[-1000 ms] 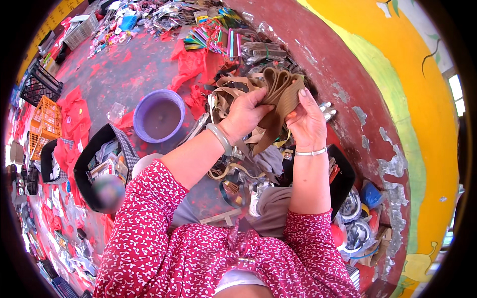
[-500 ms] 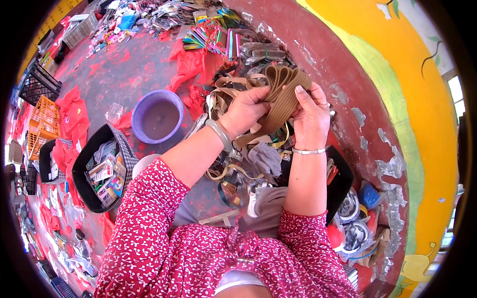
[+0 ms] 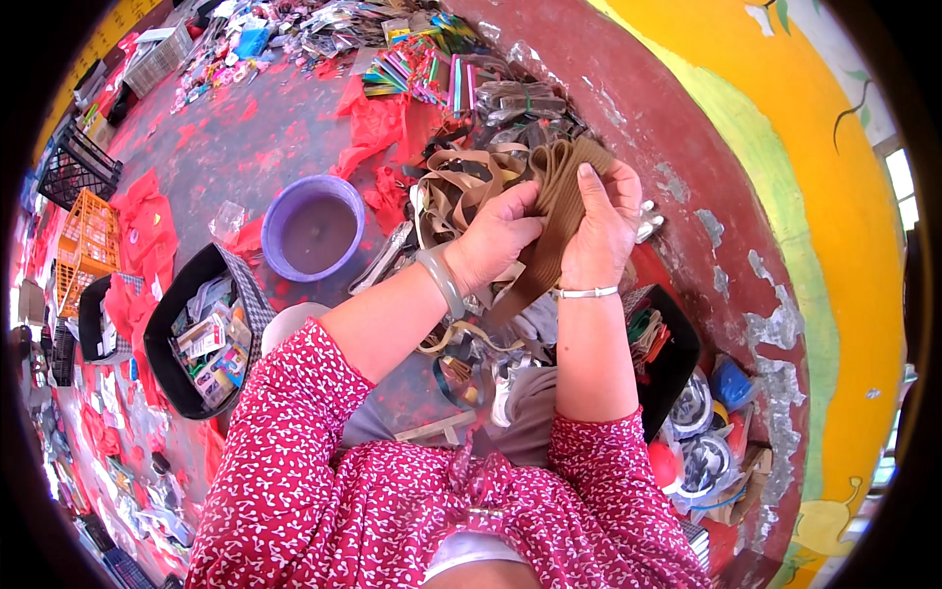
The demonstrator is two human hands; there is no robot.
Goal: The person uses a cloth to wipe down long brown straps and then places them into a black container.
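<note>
A brown ribbed elastic band (image 3: 560,211) is gathered in folded loops between my two hands. My left hand (image 3: 498,234), with a pale bangle at the wrist, is closed on the left side of the folds. On the other side my right hand (image 3: 601,224) pinches the band, thumb pressed on its face. One length of the band hangs down between the wrists. Loose tan and brown strips (image 3: 453,187) lie in a heap just beyond my left hand. A yellowish strap (image 3: 469,336) curls on the floor below the hands.
A purple basin (image 3: 312,228) with murky contents stands to the left. Nearer is a black-lined box (image 3: 183,378) of small packages. Another dark box (image 3: 677,358) sits by my right forearm. The peeling red wall (image 3: 677,187) rises on the right. Orange crates (image 3: 90,240) stand far left.
Both hands have come slightly lower and nearer with the band. The looped folds have tilted and narrowed, and the right forearm has shifted a little left, showing more of the dark box.
</note>
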